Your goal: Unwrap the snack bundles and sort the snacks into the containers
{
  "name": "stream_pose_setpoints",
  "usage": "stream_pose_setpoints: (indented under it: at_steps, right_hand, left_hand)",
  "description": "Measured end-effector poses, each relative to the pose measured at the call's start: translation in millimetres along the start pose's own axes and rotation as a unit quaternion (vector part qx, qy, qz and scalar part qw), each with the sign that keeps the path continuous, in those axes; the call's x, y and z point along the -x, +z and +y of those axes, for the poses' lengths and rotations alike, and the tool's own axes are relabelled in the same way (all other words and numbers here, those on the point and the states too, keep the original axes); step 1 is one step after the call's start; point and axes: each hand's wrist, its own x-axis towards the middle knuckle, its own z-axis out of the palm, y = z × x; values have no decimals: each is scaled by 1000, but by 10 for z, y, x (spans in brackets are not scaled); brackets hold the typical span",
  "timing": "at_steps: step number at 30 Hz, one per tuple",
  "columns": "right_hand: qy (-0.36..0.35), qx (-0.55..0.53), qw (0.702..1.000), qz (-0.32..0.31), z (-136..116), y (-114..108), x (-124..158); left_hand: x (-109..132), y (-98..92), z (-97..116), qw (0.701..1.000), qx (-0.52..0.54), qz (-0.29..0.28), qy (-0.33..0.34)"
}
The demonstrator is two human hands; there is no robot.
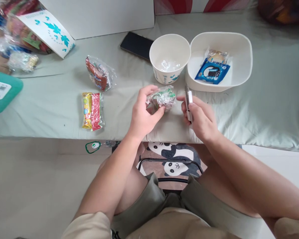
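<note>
My left hand [143,113] is closed around a small snack packet with a green and clear crinkled wrapper [161,98], held just above the pale green sheet [264,109]. My right hand [199,118] is closed on a small white and dark cutter-like tool [188,104], its tip pointing away from me, a short way right of the packet. A round white paper cup [169,58] with clear wrapper bits inside stands just beyond both hands. A white rectangular bowl [241,46] to its right holds a blue snack packet [212,71] and a tan one [216,56].
A red packet in clear wrap [99,73] and a yellow-red packet [92,111] lie to the left. A black phone [136,44] rests behind the cup. A teal container [2,91], more wrapped snacks and a leaf-printed box [47,31] sit far left.
</note>
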Motion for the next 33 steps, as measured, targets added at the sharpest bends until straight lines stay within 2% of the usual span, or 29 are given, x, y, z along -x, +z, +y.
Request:
stream_pose_setpoints:
  at_steps: [2,4,10,15,21,26,33]
  right_hand:
    - [79,-105,991,-32,-92,34,-1]
    - [116,-162,978,-57,-181,75,-11]
    - [148,-134,979,-31,-268,98,-40]
    - [130,-97,985,-64,-235,64,-28]
    - [120,-71,986,-94,-226,25,-26]
    - [115,-42,985,-121,-229,-4,-28]
    - [105,-9,985,-138,-228,8,-23]
  left_hand:
    - [2,-6,-38,1000,-18,20,14]
    - [3,1,-49,999,-40,26,20]
    - [-4,21,49,992,-104,21,72]
    - [9,12,83,987,-131,44,83]
    - [30,27,33,997,-35,70,20]
    - [-19,33,-103,992,44,120,24]
    - [-9,-56,-152,989,79,116,-36]
